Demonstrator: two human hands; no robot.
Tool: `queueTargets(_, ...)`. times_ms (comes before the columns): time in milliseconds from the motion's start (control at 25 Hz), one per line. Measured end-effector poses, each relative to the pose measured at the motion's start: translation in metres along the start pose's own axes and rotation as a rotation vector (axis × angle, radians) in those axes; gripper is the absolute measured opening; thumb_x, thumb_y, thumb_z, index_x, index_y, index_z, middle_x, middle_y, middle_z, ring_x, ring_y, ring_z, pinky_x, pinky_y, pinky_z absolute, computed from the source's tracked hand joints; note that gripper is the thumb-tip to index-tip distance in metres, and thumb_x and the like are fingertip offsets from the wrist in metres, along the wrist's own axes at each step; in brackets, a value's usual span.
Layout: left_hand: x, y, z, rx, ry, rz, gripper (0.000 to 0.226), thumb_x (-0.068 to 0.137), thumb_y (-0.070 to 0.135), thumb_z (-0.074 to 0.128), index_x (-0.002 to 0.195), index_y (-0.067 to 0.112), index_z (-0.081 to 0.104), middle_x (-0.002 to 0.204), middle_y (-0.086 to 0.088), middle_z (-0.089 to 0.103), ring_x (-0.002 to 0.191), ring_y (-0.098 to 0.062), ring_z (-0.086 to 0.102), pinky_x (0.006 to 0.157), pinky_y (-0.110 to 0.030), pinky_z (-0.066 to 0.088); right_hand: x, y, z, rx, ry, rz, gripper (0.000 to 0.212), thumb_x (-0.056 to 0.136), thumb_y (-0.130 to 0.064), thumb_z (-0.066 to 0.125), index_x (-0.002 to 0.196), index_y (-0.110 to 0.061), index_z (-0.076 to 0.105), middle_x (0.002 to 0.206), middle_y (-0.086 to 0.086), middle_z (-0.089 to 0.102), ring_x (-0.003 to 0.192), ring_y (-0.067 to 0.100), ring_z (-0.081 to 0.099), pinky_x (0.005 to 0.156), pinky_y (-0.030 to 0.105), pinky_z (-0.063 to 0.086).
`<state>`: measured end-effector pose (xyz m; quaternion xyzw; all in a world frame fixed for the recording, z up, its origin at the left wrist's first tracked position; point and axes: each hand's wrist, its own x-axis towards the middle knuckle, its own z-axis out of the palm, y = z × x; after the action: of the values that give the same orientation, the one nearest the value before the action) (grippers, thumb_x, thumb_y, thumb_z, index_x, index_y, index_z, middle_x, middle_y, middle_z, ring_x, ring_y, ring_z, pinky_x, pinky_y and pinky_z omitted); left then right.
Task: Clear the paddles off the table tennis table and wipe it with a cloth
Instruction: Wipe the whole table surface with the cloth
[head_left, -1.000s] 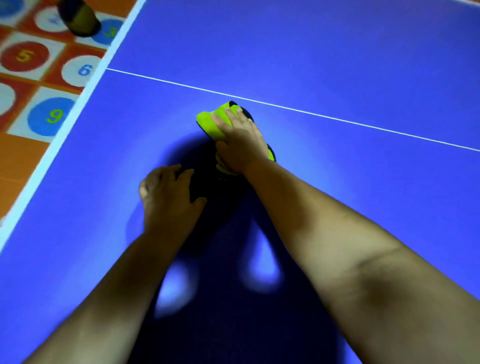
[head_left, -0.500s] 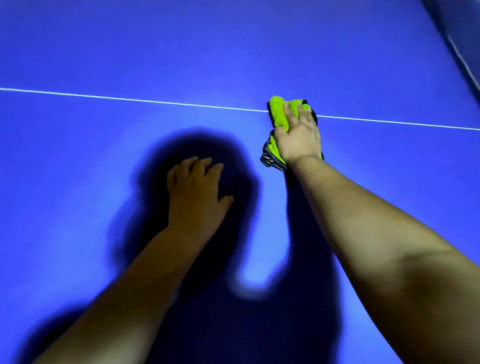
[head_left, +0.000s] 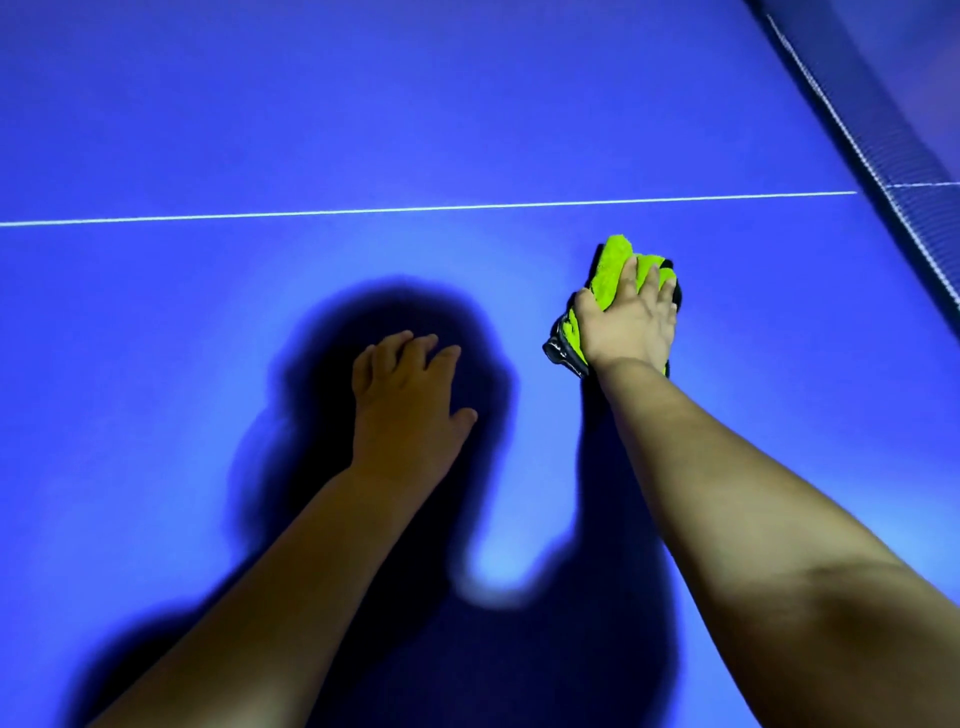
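A bright green cloth with a dark underside (head_left: 613, 270) lies bunched on the blue table tennis table (head_left: 208, 338), a little short of the white centre line. My right hand (head_left: 628, 322) presses flat on the cloth with its fingers spread over it. My left hand (head_left: 405, 400) rests palm down on the bare table surface to the left, fingers slightly bent, holding nothing. No paddle shows in this view.
The net (head_left: 883, 156) runs diagonally across the upper right corner, with its white top band. A white line (head_left: 415, 209) crosses the table from left to right beyond both hands. My own shadow darkens the near part of the table.
My right hand has slid the cloth to the right along the table, toward the net. The left table edge and patterned floor have left the view. My left hand stays planted.
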<state>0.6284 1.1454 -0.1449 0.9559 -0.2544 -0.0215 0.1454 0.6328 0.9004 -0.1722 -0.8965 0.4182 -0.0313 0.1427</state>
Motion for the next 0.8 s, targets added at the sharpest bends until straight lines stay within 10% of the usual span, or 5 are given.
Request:
queueTargets(320, -0.091, 0.021, 0.005, -0.015, 0.035, 0.203, 0.059, 0.051, 0.029, 0.081, 0.106, 0.014, 0.065, 0.113, -0.009, 0.062, 0.112, -0.033, 0.051, 0.093, -0.042, 0.029, -0.137, 0.103, -0.032, 0.012, 0.022, 0.132, 0.075, 0.091, -0.047, 0.048, 0.153, -0.021, 0.016, 0.161, 0.007, 0.008, 0.148, 0.021, -0.002, 0.12, 0.038, 0.001)
queueTargets(800, -0.275, -0.038, -0.019, -0.005, 0.012, 0.448, 0.063, 0.04, 0.03, 0.082, 0.1, 0.016, 0.066, 0.104, -0.005, 0.064, 0.105, -0.025, 0.04, 0.087, -0.047, 0.045, -0.381, 0.18, -0.05, 0.061, 0.04, 0.358, 0.084, 0.077, -0.054, 0.036, 0.152, -0.021, 0.019, 0.16, 0.012, 0.01, 0.148, 0.025, 0.0, 0.119, 0.04, 0.002)
